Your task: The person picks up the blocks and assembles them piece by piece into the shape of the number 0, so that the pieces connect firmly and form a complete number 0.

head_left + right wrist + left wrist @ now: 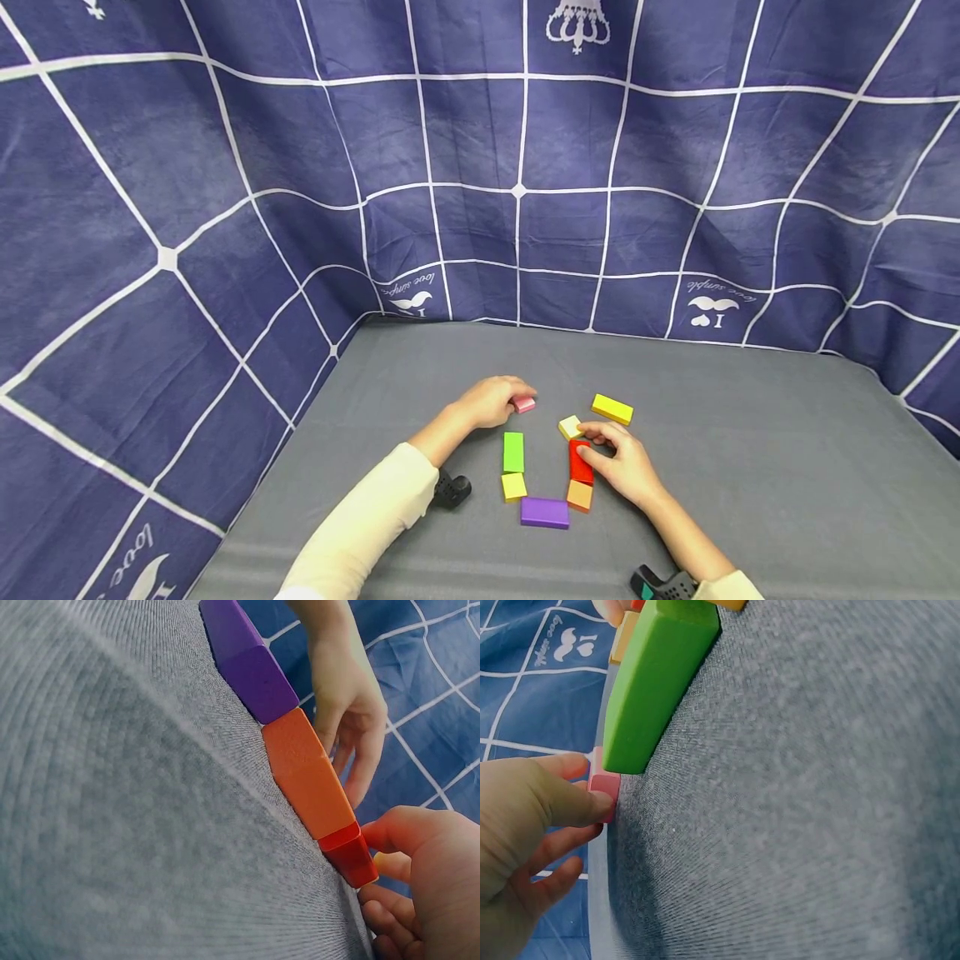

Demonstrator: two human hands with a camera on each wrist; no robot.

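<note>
My left hand (491,402) pinches a small pink block (604,796) between thumb and fingers, just beyond the far end of a green block (513,452). Over on the right, my right hand (618,458) has its fingertips curled at the edge of a pale yellow block (569,427), which sits askew. The thumb of that hand lies over the far part of a red block (581,471); how firmly the pale block is gripped is partly hidden. An orange block (311,776) touches the red one's near end.
A purple block (545,513) lies nearest me, between the two rows. The yellow cube (513,487) meets the green block's near end. Farther back right is a longer yellow block (612,409). Blue patterned cloth (480,225) hangs behind the grey table (750,467).
</note>
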